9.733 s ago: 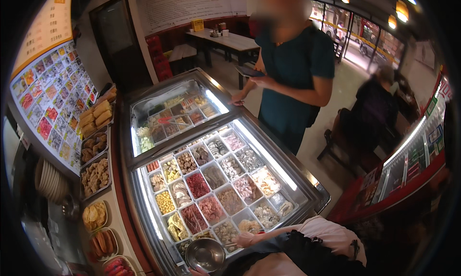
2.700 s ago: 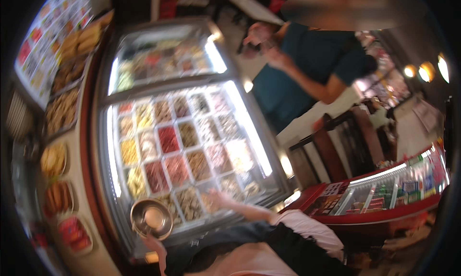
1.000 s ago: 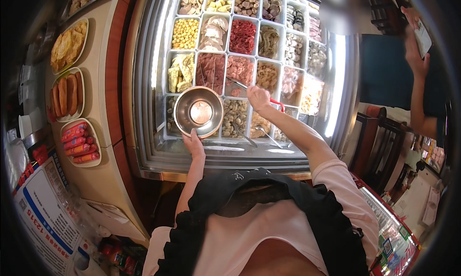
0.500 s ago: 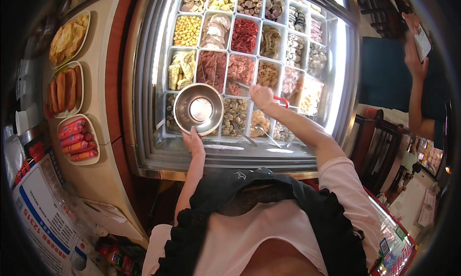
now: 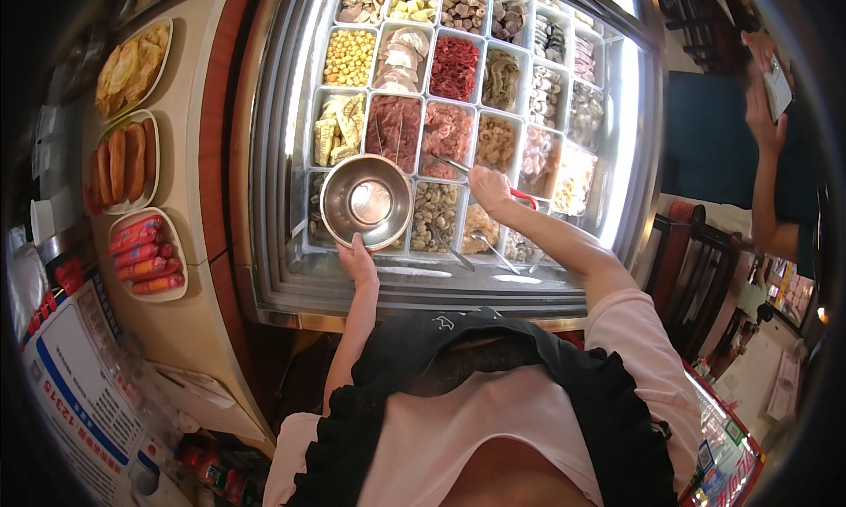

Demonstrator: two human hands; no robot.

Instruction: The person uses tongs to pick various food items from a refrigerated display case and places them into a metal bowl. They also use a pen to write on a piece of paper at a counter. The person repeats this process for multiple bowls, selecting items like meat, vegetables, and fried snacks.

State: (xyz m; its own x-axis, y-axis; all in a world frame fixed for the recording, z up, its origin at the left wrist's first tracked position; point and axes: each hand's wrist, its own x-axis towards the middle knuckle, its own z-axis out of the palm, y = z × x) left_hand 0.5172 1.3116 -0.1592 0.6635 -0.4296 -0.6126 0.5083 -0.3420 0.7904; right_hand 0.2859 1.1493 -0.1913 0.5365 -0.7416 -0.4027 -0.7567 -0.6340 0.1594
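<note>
With my left hand (image 5: 359, 262) I grip the near rim of a round steel bowl (image 5: 332, 209), which hangs over the front-left bins of a lit display case; nothing shows inside it. My right hand (image 5: 490, 190) is closed around metal tongs with a red handle (image 5: 526, 199). Their tips reach into a bin of pale pink sliced meat (image 5: 447, 128). To its left is a bin of darker red meat (image 5: 392, 123), with the thin metal arms of another utensil lying in it. A bin of brown curled pieces (image 5: 494, 144) lies just beyond my right hand.
Several bins of other foods fill the case, with spoon handles (image 5: 504, 258) leaning at its front. On the left counter stand dishes of fried pieces, sausages (image 5: 123, 163) and red-wrapped sticks (image 5: 147, 256). At right, another person (image 5: 765, 123) holds a phone.
My right hand and the tongs have shifted slightly; the tongs' tips now show more plainly above the meat. The bowl stays nearly in place in my left hand.
</note>
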